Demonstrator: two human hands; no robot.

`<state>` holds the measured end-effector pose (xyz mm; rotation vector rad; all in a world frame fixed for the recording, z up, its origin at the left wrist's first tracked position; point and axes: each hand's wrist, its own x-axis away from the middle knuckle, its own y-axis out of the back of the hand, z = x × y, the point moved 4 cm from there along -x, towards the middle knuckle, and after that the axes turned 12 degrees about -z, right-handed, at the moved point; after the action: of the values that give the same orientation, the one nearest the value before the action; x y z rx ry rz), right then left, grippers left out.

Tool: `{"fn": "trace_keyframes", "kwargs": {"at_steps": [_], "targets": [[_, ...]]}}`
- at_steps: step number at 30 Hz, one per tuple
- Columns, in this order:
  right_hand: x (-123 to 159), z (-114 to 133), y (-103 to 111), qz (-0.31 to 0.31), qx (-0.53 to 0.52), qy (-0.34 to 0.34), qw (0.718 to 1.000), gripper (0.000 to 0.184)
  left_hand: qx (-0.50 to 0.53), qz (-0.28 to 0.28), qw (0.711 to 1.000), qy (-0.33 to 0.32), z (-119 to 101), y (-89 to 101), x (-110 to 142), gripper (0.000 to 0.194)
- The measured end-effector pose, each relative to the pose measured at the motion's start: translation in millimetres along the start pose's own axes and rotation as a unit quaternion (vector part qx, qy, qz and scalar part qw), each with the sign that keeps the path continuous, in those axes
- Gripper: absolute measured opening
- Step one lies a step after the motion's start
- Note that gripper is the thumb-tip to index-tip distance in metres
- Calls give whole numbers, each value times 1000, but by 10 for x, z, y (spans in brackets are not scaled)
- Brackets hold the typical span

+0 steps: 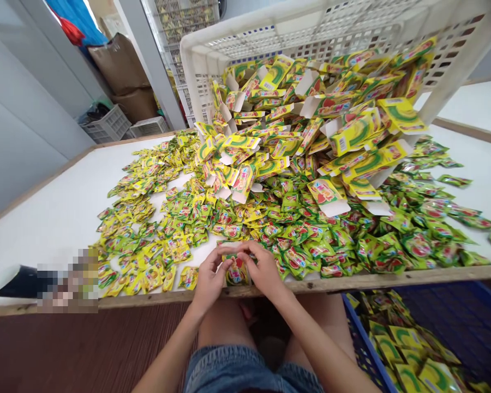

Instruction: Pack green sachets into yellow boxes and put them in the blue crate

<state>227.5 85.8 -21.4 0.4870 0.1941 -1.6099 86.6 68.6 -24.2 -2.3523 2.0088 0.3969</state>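
Note:
My left hand (211, 277) and my right hand (262, 268) meet at the table's front edge, fingers closed around a small yellow-green carton (236, 271) with a red fruit print. Both thumbs lie near its upper end, and the fingers curl behind it. Whether its flap is open is hidden by my fingers. Just beyond them spreads a pile of green candy sachets (297, 254) with red fruit prints. Yellow sachets (147, 270) lie to the left of my left hand.
A white plastic crate (190, 76) lies tipped toward me, spilling yellow cartons (358, 131), several with open flaps, onto the sachets. Below the table at right stands a blue crate (368, 341) with packed cartons. A wooden strip (352, 281) edges the white table (57, 213).

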Motion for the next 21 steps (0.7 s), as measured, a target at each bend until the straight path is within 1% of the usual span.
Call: {"fn": "trace_keyframes", "kwargs": {"at_steps": [2,3,6,8,12,14,17,19,21], "targets": [[-5,-8,6,-16,-14,-13,1000,21,48,-17,999,8,-7,-7,-3,29],[-2,-5,7,-14,-12,-6,1000,21,55,-14,998,8,-8,-11,0,29],[16,28,7,14,2,39,999,13,22,18,999,-17,-15,-13,12,19],[28,50,18,19,-1,47,999,12,11,16,999,-27,-21,11,14,18],[30,91,16,7,17,33,999,13,-3,1,1000,1,-21,33,-9,19],[10,93,1,-1,33,14,999,13,-2,-8,1000,22,-26,29,-40,20],[-22,65,-23,-1,46,-13,999,14,-11,-16,999,31,-28,24,-89,20],[-19,38,-28,2,48,-10,999,15,-18,-12,999,29,-3,28,-102,19],[13,9,-26,3,49,9,999,15,-13,-10,1000,20,45,48,-95,18]]}}
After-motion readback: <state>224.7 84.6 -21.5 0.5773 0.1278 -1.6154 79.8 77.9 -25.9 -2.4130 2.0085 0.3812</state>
